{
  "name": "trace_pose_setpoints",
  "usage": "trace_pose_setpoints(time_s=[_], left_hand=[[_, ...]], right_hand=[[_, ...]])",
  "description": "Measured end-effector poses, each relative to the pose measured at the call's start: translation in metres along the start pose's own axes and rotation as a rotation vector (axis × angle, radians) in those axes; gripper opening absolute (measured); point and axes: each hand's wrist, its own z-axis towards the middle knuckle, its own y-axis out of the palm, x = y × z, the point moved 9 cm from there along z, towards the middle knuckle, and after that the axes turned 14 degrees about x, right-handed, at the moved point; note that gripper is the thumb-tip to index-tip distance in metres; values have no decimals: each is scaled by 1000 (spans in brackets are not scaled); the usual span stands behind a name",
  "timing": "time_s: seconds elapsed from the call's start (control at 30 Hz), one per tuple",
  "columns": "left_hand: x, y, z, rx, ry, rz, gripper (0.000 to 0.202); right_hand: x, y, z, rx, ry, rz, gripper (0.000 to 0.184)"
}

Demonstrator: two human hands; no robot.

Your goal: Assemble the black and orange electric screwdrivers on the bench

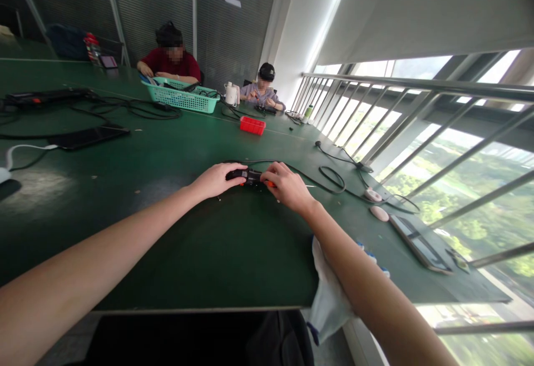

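Note:
My left hand is closed around one end of a black elongated device with small orange parts, lying low over the green table. At its other end is my right hand, fingers curled, with an orange piece showing at the fingertips. A thin pale metal shaft sticks out past the right side of that hand; it looks like part of a slim tool, but the fingers hide how it joins. Behind both hands runs a black cable. Small light crumbs dot the tabletop near the device.
A red tray and a green basket stand farther back. Two people sit across the table. At left lie a dark tablet and cables; at right, a phone near the railing. A white cloth hangs over the front edge.

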Motion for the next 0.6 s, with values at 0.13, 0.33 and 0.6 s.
trace_pose_setpoints(time_s=[0.13,0.33,0.6], left_hand=[[-4,-3,-3,-80,24,-3,62],[-8,-10,-6,-134,52,-55,71],[-12,-5,-5,-86,102,-62,64]], right_hand=[[-12,1,-6,-104,-21,-65,31],[-27,11,-8,-214,-69,-151,39],[-32,13,-7,-258,-61,-172,35]])
